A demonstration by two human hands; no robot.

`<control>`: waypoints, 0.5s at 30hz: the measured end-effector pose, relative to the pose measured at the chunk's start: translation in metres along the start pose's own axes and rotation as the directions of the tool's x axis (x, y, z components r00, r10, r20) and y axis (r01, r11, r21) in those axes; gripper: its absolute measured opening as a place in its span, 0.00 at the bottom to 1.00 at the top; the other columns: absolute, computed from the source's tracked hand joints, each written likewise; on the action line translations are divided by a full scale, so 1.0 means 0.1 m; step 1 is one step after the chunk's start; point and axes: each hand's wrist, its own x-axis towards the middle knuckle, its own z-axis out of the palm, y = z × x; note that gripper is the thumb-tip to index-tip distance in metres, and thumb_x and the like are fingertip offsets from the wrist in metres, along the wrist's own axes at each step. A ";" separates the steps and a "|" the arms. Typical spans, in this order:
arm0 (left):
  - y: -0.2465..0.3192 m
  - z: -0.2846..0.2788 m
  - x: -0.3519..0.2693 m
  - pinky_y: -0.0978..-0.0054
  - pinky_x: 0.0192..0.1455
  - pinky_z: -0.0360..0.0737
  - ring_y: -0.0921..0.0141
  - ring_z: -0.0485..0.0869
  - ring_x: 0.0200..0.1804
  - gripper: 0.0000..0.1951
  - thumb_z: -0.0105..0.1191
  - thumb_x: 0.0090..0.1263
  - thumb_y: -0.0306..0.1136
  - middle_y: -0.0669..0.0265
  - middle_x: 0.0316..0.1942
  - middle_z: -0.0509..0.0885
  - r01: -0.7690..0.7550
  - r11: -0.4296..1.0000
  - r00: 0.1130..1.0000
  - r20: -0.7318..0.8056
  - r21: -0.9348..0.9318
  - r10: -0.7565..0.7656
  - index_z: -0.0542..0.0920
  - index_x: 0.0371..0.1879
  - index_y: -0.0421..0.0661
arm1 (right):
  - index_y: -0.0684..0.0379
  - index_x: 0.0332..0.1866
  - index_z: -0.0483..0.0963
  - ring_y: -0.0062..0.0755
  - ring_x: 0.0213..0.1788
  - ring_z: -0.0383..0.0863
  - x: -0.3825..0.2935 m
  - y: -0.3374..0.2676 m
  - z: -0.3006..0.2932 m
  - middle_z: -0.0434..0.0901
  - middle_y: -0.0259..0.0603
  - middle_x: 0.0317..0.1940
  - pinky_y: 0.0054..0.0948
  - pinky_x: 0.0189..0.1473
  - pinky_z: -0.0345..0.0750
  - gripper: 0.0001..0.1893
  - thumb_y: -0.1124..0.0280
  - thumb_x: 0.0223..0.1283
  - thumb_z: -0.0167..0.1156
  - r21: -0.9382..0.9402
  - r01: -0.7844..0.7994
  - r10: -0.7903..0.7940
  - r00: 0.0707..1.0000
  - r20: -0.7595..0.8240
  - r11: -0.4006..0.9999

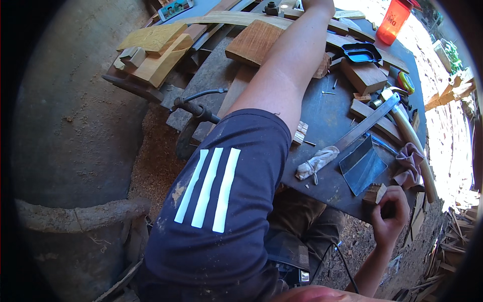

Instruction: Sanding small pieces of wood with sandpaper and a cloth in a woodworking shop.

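My left arm stretches across the workbench, and its hand lies beyond the top edge, out of view. Below that forearm sits a thick wooden block point(254, 43). My right hand point(392, 213) is at the bench's near right edge, its thumb and fingers closed on a small wood offcut point(374, 193). Close to it lie a bent sheet piece point(362, 166), a crumpled mauve cloth point(409, 164) and a hammer point(411, 137) with a long wooden handle. A handsaw point(366, 122) with a cloth-wrapped grip point(317, 163) rests diagonally on the bench.
A screw clamp point(194, 109) juts from the bench's left side, near stacked boards point(151, 37). Loose nails point(328, 93), a black tray point(361, 52), a tape measure point(405, 83) and a red bottle point(394, 22) are on the right. A phone point(175, 9) stands at the back left.
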 end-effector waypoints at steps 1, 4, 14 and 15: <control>-0.09 -0.03 0.05 0.60 0.53 0.87 0.57 0.90 0.52 0.13 0.53 0.75 0.33 0.52 0.48 0.90 -0.003 0.999 0.994 -0.106 0.046 0.008 0.88 0.47 0.42 | 0.63 0.31 0.71 0.24 0.31 0.73 0.02 -0.02 0.03 0.76 0.38 0.32 0.21 0.36 0.69 0.09 0.84 0.43 0.61 0.007 0.038 -0.038 0.999 -0.003 0.999; -0.04 0.08 -0.01 0.59 0.51 0.88 0.55 0.90 0.52 0.12 0.50 0.74 0.30 0.50 0.49 0.89 -0.103 0.985 0.978 -0.168 0.140 0.126 0.88 0.43 0.41 | 0.63 0.31 0.72 0.25 0.29 0.73 0.06 -0.02 0.03 0.75 0.39 0.30 0.22 0.36 0.71 0.08 0.83 0.44 0.62 -0.025 0.040 -0.040 0.999 -0.008 0.999; 0.53 -0.33 -0.38 0.56 0.44 0.85 0.51 0.89 0.42 0.07 0.61 0.66 0.30 0.46 0.37 0.89 -0.520 0.853 0.730 -0.545 -0.052 0.412 0.90 0.38 0.43 | 0.60 0.36 0.79 0.22 0.26 0.77 0.10 -0.05 0.01 0.80 0.35 0.30 0.25 0.33 0.74 0.08 0.78 0.49 0.67 -0.019 -0.013 0.014 0.999 0.032 1.000; 0.76 -0.31 -0.61 0.59 0.44 0.86 0.54 0.90 0.42 0.09 0.62 0.67 0.31 0.47 0.38 0.90 -0.527 0.814 0.786 -0.506 -0.244 0.356 0.90 0.42 0.42 | 0.59 0.36 0.80 0.22 0.26 0.77 0.08 -0.01 -0.01 0.79 0.35 0.28 0.25 0.32 0.73 0.08 0.77 0.50 0.68 -0.001 -0.001 0.001 1.000 0.012 1.000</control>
